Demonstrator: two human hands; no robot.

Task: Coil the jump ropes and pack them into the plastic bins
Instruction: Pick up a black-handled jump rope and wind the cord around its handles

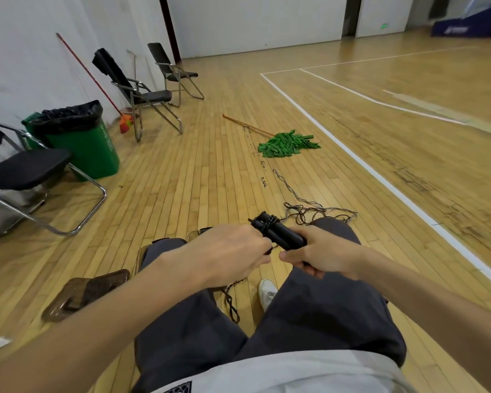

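Observation:
My right hand (322,252) grips two black jump rope handles (278,232) held side by side above my knees, with a few turns of dark cord wound round their far end. My left hand (230,251) pinches the cord right beside the handles. The loose rope (304,209) trails away over the wooden floor in a tangle past my right knee, and another stretch of cord (231,303) hangs down between my legs. A clear plastic bin (142,256) is partly hidden behind my left leg. A brownish lid or bin (88,292) lies on the floor to my left.
A green mop (288,144) with a wooden handle lies on the floor ahead. Three black folding chairs (142,95) and a green rubbish bin (80,137) line the left wall. A white court line (380,177) runs along the right. My white shoe (267,292) shows between my legs.

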